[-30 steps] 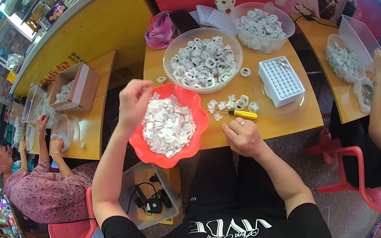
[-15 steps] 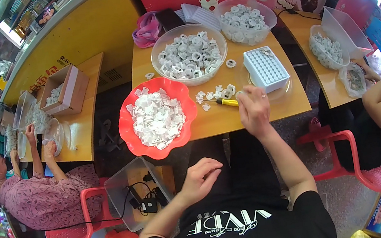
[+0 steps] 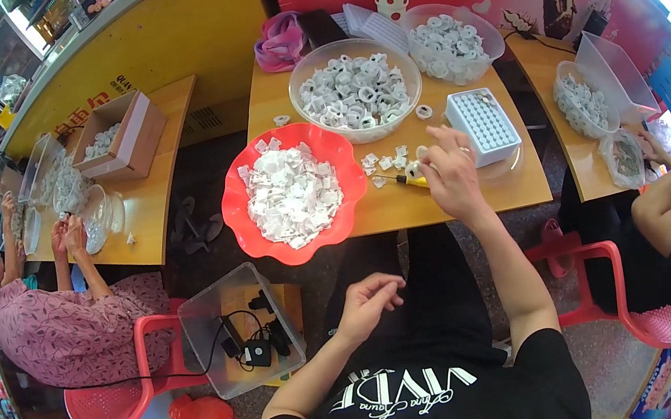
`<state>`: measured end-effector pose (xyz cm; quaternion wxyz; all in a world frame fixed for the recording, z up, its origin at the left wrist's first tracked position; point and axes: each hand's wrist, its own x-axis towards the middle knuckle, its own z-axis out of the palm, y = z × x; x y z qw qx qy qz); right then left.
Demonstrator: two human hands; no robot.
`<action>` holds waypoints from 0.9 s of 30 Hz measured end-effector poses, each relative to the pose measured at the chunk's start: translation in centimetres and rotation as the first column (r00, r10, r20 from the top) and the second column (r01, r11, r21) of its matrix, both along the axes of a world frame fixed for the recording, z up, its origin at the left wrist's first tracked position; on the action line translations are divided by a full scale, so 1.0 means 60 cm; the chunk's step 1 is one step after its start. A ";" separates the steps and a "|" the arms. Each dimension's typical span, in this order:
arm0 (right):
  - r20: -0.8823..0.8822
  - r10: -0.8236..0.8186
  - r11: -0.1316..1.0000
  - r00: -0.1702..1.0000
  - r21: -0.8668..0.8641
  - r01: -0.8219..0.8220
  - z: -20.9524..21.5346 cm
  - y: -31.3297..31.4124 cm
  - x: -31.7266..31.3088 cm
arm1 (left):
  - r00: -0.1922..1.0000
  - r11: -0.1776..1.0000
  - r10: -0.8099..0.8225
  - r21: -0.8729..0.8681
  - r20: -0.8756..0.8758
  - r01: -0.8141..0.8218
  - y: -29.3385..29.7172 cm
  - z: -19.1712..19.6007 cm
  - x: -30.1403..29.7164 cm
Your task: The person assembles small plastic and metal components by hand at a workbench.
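The yellow-handled screwdriver [image 3: 414, 181] lies on the light-brown wooden table [image 3: 390, 218] by the half-curled right hand [image 3: 451, 172], whose hold I cannot tell. Left of it, a red scalloped plastic bowl [image 3: 238, 216] juts past the near edge; a clear round bowl [image 3: 359, 136] bounds the rear, a pale rectangular tray [image 3: 499, 155] the right. Bare wood lines the front; the narrowed left hand [image 3: 372, 302] hangs over the lap, hold unclear

A scalloped red plastic bowl [image 3: 238, 212] is sitting left on the light-brown rectangular table [image 3: 380, 215]
Flat white plastic pieces [image 3: 295, 190] are lying inside; behind, to the right, a round clear plastic tub [image 3: 359, 135] is holding white ring-shaped parts [image 3: 356, 92]. A slim yellow-handled tool [image 3: 414, 181] is lying between the bowl and a white rectangular tray [image 3: 496, 156].
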<state>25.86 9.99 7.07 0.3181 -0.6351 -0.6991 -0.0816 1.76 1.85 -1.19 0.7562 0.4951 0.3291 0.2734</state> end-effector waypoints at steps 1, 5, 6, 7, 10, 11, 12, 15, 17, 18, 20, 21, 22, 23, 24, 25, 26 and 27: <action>-0.172 0.044 0.999 0.984 0.005 -0.044 0.004 -0.024 -0.006 | 0.995 0.998 0.055 -0.015 0.086 -0.054 0.005 0.015 0.006; -0.492 0.102 0.993 0.864 -0.008 -0.122 -0.002 -0.116 -0.061 | 0.908 0.978 0.193 -0.144 0.371 -0.149 0.023 0.050 0.046; -0.527 0.103 0.990 0.844 -0.030 -0.139 -0.008 -0.134 -0.074 | 0.830 0.956 0.260 -0.250 0.493 -0.151 0.025 0.058 0.058; -0.560 0.106 0.988 0.822 -0.032 -0.149 -0.020 -0.148 -0.083 | 0.781 0.947 0.275 -0.300 0.561 -0.118 0.027 0.061 0.067; -0.654 0.051 0.992 0.754 -0.052 -0.112 -0.048 -0.164 -0.099 | 0.823 0.975 0.170 -0.213 0.542 -0.061 0.033 0.031 0.077; -0.655 0.050 0.992 0.754 -0.052 -0.111 -0.057 -0.162 -0.097 | 0.825 0.976 0.164 -0.213 0.540 -0.055 0.037 0.021 0.078; -0.610 0.086 0.992 0.788 -0.024 -0.128 -0.065 -0.158 -0.093 | 0.826 0.976 0.163 -0.212 0.539 -0.055 0.041 0.012 0.076; -0.375 0.099 0.994 0.922 0.076 -0.076 -0.050 -0.133 -0.085 | 0.801 0.936 0.268 -0.343 0.535 -0.083 0.053 0.000 0.066; -0.086 0.026 0.982 0.996 0.187 -0.009 -0.042 -0.109 -0.075 | 0.795 0.923 0.305 -0.367 0.525 -0.112 0.058 -0.006 0.051; -0.088 0.028 0.982 0.996 0.190 -0.011 -0.042 -0.097 -0.067 | 0.787 0.909 0.343 -0.394 0.513 -0.139 0.059 -0.009 0.044; 0.037 0.062 0.998 0.997 0.022 -0.063 -0.045 -0.078 -0.054 | 0.787 0.900 0.354 -0.413 0.505 -0.140 0.058 -0.016 0.032; -0.001 0.086 0.996 0.996 0.003 -0.086 -0.054 -0.068 -0.050 | 0.784 0.892 0.360 -0.432 0.505 -0.132 0.056 -0.019 0.027; -0.003 0.087 0.996 0.996 0.003 -0.087 -0.056 -0.061 -0.048 | 0.780 0.884 0.368 -0.451 0.505 -0.125 0.055 -0.020 0.023; -0.018 0.098 0.995 0.995 0.020 -0.098 -0.057 -0.054 -0.046 | 0.780 0.883 0.369 -0.452 0.505 -0.126 0.055 -0.020 0.020; -0.033 0.110 0.993 0.993 0.037 -0.108 -0.058 -0.050 -0.043 | 0.775 0.882 0.362 -0.460 0.517 -0.105 0.054 -0.020 0.018; -0.033 0.115 0.993 0.993 0.036 -0.113 -0.058 -0.047 -0.040 | 0.768 0.879 0.360 -0.468 0.530 -0.089 0.053 -0.019 0.016; 0.004 0.066 0.997 0.998 0.028 -0.066 -0.058 -0.045 -0.036 | 0.766 0.878 0.364 -0.469 0.530 -0.093 0.053 -0.018 0.015; 0.041 0.017 1.000 0.999 0.023 -0.018 -0.058 -0.043 -0.035 | 0.760 0.881 0.356 -0.467 0.544 -0.077 0.052 -0.017 0.015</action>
